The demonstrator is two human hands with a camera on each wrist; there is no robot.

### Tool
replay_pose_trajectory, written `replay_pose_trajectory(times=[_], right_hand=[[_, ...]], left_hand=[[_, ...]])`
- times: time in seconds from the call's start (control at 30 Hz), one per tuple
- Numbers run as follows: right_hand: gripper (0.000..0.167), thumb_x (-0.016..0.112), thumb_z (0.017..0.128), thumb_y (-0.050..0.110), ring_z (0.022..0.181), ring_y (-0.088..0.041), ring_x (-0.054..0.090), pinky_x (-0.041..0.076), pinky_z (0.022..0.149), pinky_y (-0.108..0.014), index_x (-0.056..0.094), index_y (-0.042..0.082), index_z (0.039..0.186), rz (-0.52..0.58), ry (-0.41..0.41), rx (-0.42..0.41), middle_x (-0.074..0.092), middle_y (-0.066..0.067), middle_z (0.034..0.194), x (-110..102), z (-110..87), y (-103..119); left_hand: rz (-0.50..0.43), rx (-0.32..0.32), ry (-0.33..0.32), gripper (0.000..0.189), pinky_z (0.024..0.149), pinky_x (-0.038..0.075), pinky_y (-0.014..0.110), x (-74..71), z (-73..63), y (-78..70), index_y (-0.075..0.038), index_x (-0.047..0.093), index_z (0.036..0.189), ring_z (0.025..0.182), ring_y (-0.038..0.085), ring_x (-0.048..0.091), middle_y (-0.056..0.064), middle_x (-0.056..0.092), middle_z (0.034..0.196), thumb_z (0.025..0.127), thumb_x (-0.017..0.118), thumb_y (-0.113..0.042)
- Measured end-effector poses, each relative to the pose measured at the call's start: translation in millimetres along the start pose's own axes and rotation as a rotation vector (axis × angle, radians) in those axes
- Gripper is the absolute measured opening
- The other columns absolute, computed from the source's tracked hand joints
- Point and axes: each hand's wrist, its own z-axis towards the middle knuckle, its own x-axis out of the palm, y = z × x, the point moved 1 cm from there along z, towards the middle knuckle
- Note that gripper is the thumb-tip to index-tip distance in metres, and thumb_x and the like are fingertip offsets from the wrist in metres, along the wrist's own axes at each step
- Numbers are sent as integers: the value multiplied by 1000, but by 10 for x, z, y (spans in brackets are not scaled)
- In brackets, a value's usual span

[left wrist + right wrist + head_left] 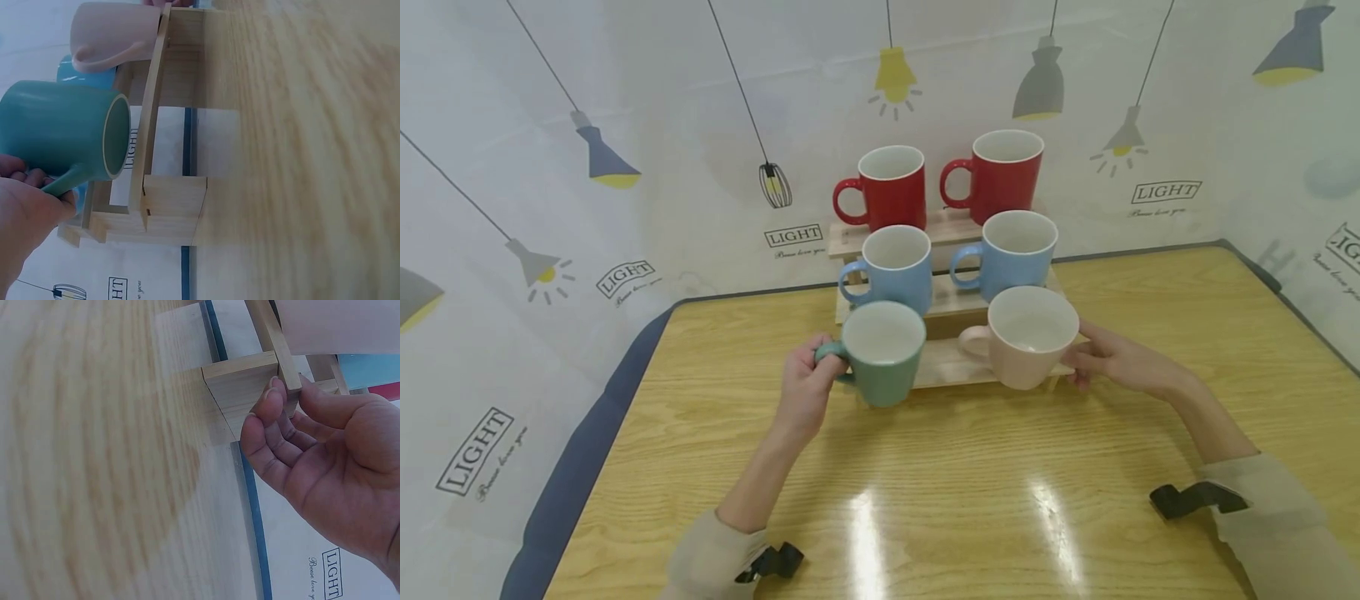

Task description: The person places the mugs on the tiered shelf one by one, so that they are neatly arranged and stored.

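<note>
My left hand [805,385] grips the handle of a green mug [883,367] at the left end of the wooden tiered rack [951,364]. In the left wrist view the base of that mug stands a little apart from the bottom shelf's board. My right hand [1131,360] pinches the right end of that board between thumb and fingers, as the right wrist view shows. Beside it a pale pink mug [1026,354] sits on the right of the bottom shelf, its handle to the left.
Two light blue mugs, left [898,279] and right [1018,262], stand on the middle tier. Two red mugs, left [895,196] and right [1007,179], occupy the top one. A lamp-printed cloth [685,125] hangs behind the wooden table [955,475].
</note>
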Motion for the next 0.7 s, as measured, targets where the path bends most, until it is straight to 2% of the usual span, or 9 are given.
replay_pose_trajectory(times=[0.43, 0.7], right_hand=[[61, 49, 107, 15, 79, -32, 63, 52, 79, -36, 17, 10, 159, -9, -7, 15, 63, -21, 104, 11, -5, 17], [62, 49, 107, 21, 80, -32, 63, 49, 84, -37, 17, 14, 159, -50, -12, 44, 63, -21, 103, -10, 1, -7]], left_hand=[[2, 7, 13, 26, 67, 35, 27, 127, 64, 161, -14, 35, 67, 68, 12, 35, -7, 29, 63, 79, 49, 5], [13, 22, 63, 26, 66, 30, 28, 126, 112, 215, -14, 34, 68, 64, 12, 32, -7, 29, 61, 82, 47, 4]])
